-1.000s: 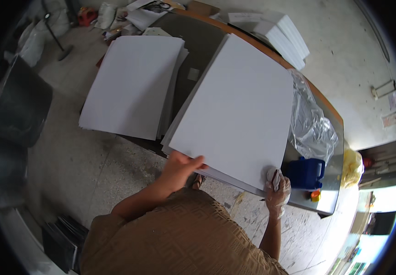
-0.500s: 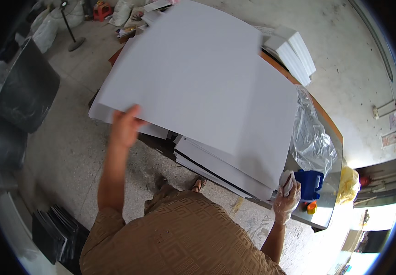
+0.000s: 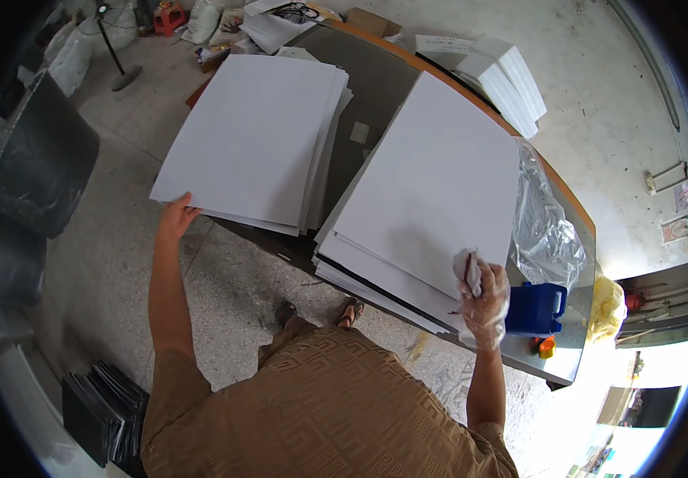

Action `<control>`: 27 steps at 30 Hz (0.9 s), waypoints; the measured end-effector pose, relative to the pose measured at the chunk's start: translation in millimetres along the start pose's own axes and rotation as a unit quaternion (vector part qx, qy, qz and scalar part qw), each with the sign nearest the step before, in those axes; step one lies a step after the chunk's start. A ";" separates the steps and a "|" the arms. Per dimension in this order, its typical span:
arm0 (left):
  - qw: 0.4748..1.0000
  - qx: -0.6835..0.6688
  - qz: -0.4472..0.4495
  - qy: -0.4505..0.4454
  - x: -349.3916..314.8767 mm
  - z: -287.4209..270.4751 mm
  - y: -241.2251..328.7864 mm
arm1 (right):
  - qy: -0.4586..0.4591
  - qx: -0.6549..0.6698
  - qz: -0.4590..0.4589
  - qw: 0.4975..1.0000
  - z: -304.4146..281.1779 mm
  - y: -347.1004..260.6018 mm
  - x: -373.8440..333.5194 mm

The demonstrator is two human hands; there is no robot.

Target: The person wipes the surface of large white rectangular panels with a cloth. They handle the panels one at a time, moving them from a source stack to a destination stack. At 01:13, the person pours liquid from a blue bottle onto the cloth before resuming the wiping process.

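Note:
My left hand [image 3: 176, 217] pinches the near-left corner of a large white sheet [image 3: 240, 135], which lies on top of the left stack. In a clear plastic glove, my right hand [image 3: 484, 301] is closed round a crumpled whitish cloth [image 3: 466, 272] with a dark reddish mark. That hand is over the near right part of the right stack of white sheets [image 3: 431, 175]; whether the cloth touches the top sheet I cannot tell. A dark layer shows among the lower sheets of this stack.
A blue jug [image 3: 537, 309], an orange cap [image 3: 547, 347] and clear plastic film [image 3: 547, 231] lie on the table [image 3: 376, 88] right of the stacks. White foam blocks [image 3: 507, 84] stand beyond its far edge. Dark panels [image 3: 105, 410] lean at the lower left.
The large white sheet has moved left from across both stacks onto the left one, with my left hand. My right hand has moved up and left over the right stack with the cloth.

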State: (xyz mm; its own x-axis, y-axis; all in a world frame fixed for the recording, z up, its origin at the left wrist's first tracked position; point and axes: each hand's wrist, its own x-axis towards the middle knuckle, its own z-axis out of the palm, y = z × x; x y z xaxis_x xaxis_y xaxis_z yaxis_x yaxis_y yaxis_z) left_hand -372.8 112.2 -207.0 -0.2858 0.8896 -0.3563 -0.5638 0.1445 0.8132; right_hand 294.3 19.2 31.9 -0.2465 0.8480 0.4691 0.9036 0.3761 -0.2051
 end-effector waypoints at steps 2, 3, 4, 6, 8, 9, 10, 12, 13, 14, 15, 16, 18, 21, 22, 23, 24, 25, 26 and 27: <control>0.996 0.061 -0.056 0.042 -9.8 5.5 7.2 | -0.014 0.013 -0.012 1.000 7.1 -8.2 14.0; 0.987 0.113 -0.095 0.069 -19.6 22.6 20.6 | -0.014 0.018 -0.019 1.000 10.3 -10.2 20.2; 0.972 0.166 -0.129 0.102 -31.2 32.4 32.4 | -0.020 0.020 -0.027 0.999 14.0 -15.1 27.9; 0.814 0.548 -0.020 0.190 -49.9 36.9 35.4 | -0.019 0.046 -0.046 0.998 25.0 -26.4 43.2; 0.690 0.653 0.229 0.211 -84.0 74.5 25.5 | -0.018 0.062 -0.055 0.996 39.1 -39.7 60.2; 0.683 0.574 0.408 0.192 -113.5 122.0 7.6 | -0.021 0.064 -0.056 0.996 45.4 -47.7 68.7; 0.667 0.529 0.512 0.109 -138.3 158.3 -10.5 | -0.024 0.067 -0.059 0.996 52.1 -56.2 77.3; 0.548 0.534 0.642 -0.054 -182.5 223.8 -47.4 | -0.018 0.064 -0.096 0.993 70.6 -71.2 98.3; 0.580 0.452 0.662 -0.144 -195.2 246.9 -65.7 | -0.015 0.065 -0.119 0.991 78.7 -80.9 108.3; 0.571 0.469 0.651 -0.172 -209.1 267.9 -82.6 | -0.024 0.062 -0.120 0.991 87.0 -87.7 115.7; 0.561 0.485 0.641 -0.198 -219.4 283.0 -92.6 | -0.032 0.060 -0.122 0.990 95.0 -95.4 123.4; 0.570 0.492 0.629 -0.195 -220.8 290.9 -100.6 | -0.041 0.060 -0.124 0.990 102.9 -100.7 126.8; 0.588 0.500 0.605 -0.196 -217.3 302.3 -117.0 | -0.093 0.052 -0.139 0.985 121.8 -98.8 120.1; 0.574 0.490 0.633 -0.173 -203.2 296.9 -135.9 | -0.145 0.069 -0.135 0.978 126.3 -95.7 120.0; 0.575 0.483 0.638 -0.168 -201.0 297.9 -138.4 | -0.158 0.068 -0.129 0.977 122.4 -96.2 121.6; 0.576 0.477 0.644 -0.162 -199.8 298.5 -140.9 | -0.171 0.066 -0.124 0.975 119.7 -96.2 122.9; 0.576 0.471 0.650 -0.156 -199.2 299.5 -143.4 | -0.185 0.069 -0.126 0.972 118.2 -96.2 122.5; 0.575 0.476 0.648 -0.152 -198.5 302.4 -143.6 | -0.197 0.070 -0.129 0.970 116.3 -95.6 123.3; 0.573 0.482 0.646 -0.148 -198.5 304.6 -142.7 | -0.209 0.071 -0.131 0.967 117.2 -92.3 127.7; 0.571 0.489 0.644 -0.143 -198.2 306.7 -142.0 | -0.221 0.063 -0.137 0.963 119.2 -86.3 135.7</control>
State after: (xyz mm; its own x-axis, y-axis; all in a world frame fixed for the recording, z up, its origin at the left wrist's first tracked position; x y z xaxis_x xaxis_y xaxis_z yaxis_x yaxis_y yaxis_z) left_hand 1.6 48.3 -110.7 0.2417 0.5453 0.8027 0.7138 -0.6602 0.2336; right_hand 141.0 146.3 10.8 -0.6207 0.7756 0.1149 0.7399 0.6279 -0.2414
